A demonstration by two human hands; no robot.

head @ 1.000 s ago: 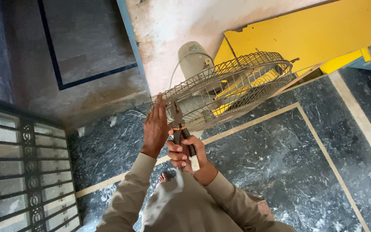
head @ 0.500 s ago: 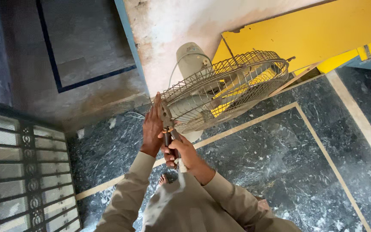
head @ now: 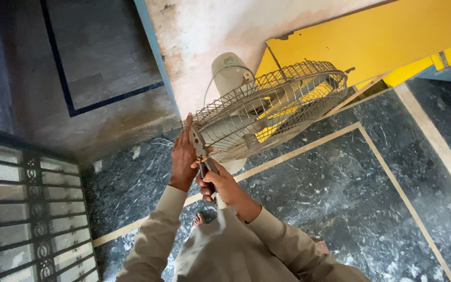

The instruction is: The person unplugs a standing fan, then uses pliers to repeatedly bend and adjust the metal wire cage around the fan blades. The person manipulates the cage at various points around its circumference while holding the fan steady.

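Note:
A fan with a wire cage [head: 272, 107] and a cream motor housing [head: 229, 73] stands in front of me, seen from above. My left hand [head: 182, 156] lies flat against the near rim of the cage, fingers pointing up. My right hand [head: 220, 183] grips the dark handles of a pair of pliers [head: 202, 154]. The jaws of the pliers sit at the cage rim, right beside my left fingers. Both sleeves are beige.
A stained white wall pillar [head: 210, 31] rises behind the fan, with a yellow panel [head: 382, 36] to its right. The floor is dark marble with pale border strips [head: 392, 172]. An ornate metal grille [head: 27, 209] stands at the lower left.
The pliers have shifted slightly along the cage rim and my right hand has moved a little with them. My left hand stays pressed on the rim.

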